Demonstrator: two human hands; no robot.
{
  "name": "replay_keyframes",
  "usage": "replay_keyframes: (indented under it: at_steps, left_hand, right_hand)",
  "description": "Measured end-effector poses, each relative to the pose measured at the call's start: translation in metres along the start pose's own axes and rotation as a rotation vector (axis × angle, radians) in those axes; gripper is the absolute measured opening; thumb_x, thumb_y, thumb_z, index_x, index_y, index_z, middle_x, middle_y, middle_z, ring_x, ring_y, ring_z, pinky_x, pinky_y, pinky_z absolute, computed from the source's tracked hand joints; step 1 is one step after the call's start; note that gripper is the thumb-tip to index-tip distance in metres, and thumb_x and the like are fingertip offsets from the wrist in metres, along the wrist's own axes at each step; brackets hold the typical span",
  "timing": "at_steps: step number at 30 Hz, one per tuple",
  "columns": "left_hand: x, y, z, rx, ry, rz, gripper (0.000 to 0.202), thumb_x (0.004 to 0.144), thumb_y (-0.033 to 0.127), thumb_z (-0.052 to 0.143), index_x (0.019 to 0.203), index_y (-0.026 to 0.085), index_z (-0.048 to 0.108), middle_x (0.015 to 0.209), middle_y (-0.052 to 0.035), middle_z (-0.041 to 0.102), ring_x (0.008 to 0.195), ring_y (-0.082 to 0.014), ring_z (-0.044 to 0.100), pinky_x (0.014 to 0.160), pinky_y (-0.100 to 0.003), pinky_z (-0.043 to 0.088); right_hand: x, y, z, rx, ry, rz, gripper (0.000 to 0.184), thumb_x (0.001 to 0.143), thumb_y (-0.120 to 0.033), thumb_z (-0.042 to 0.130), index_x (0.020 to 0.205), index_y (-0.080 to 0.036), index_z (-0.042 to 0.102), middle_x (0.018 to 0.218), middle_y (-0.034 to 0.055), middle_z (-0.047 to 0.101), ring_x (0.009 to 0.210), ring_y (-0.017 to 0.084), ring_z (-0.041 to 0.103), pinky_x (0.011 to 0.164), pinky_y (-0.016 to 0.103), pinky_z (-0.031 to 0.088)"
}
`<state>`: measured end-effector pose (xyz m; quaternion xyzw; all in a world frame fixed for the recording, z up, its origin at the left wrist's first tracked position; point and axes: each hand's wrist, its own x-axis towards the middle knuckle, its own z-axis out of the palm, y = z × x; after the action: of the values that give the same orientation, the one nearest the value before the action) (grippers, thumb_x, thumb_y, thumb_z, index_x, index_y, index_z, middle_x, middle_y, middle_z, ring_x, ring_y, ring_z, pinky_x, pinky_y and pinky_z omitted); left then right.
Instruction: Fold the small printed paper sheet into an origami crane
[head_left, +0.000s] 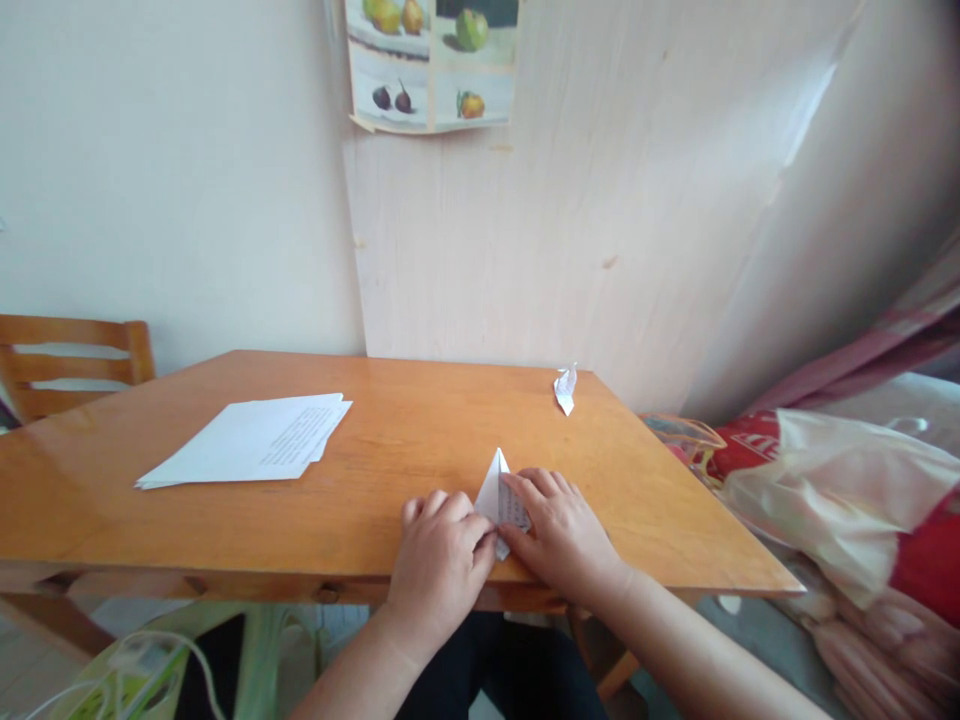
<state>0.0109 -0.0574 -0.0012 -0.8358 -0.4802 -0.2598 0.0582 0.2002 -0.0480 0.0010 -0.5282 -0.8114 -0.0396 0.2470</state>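
Note:
A small folded paper [489, 494] with a pointed top lies on the wooden table near its front edge. One half of it is plain white and the other carries printed text. My left hand [444, 545] is closed at the paper's lower left, thumb and forefinger pinching its edge. From the right, my right hand [562, 525] presses the printed half, its fingers and thumb on the paper. The lowest part of the paper shows between the two thumbs; my fingers hide some of its sides.
A stack of printed sheets [247, 440] lies on the table [420, 400] at the left. A small folded paper figure [566, 388] stands near the back right corner. A wooden chair [75, 365] is at the far left, and bags [840, 490] are piled beyond the right edge.

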Motion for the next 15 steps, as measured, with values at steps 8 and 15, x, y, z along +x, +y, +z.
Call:
replay_keyframes:
  at_steps: [8, 15]
  left_hand:
    - [-0.001, 0.003, -0.003, -0.061, -0.016, -0.071, 0.004, 0.09, 0.025, 0.064, 0.094, 0.026, 0.065, 0.096, -0.0013, 0.067, 0.098, -0.0252, 0.056, 0.084, -0.042, 0.034]
    - [0.0, 0.002, 0.0, -0.111, 0.021, -0.122, 0.028, 0.082, 0.019, 0.069, 0.107, 0.025, 0.059, 0.105, -0.0028, 0.07, 0.106, -0.0275, 0.059, 0.093, -0.044, 0.034]
  right_hand:
    - [0.009, 0.002, -0.01, 0.054, -0.068, -0.052, 0.031, 0.092, -0.031, 0.06, 0.121, -0.022, 0.064, 0.126, 0.0108, 0.06, 0.111, 0.027, 0.057, 0.097, 0.041, 0.046]
    - [0.026, 0.019, -0.006, 0.197, -0.044, -0.036, 0.047, 0.087, -0.02, 0.056, 0.134, -0.018, 0.056, 0.132, 0.0128, 0.059, 0.122, 0.026, 0.055, 0.105, 0.041, 0.044]
